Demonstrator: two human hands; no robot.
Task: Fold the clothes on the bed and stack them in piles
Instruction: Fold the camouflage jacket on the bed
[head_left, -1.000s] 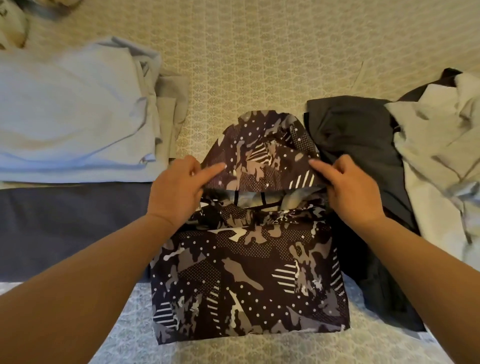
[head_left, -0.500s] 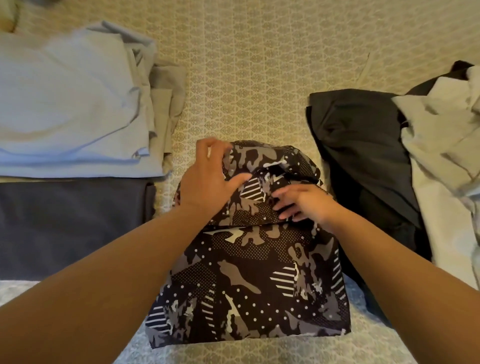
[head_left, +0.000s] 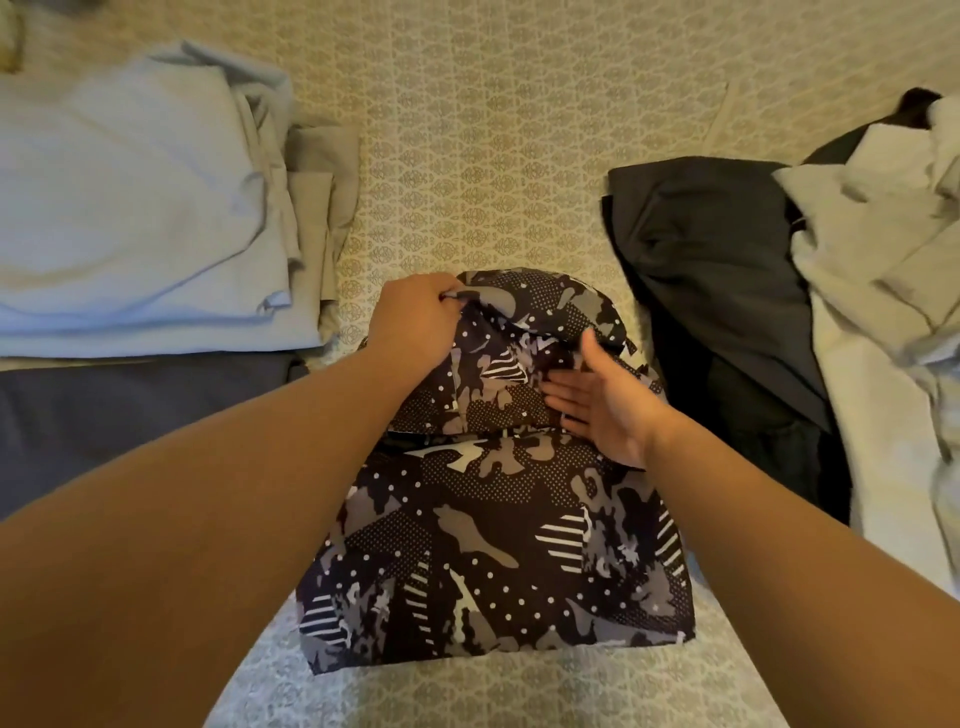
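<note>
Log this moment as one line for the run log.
step: folding hood onto patterned jacket | left hand: grips hood | right hand: flat on fold | folded pile: left

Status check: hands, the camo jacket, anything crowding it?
Left hand grips hood edge of camo jacket. Right hand open, flat on hood. Dark garment lies close beside it on the right.

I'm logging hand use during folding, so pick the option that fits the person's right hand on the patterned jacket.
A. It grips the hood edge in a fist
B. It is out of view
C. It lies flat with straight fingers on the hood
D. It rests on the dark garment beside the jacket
C: the right hand lies open, fingers straight, on the folded hood of the patterned jacket, while the left hand grips the hood's edge.
</note>
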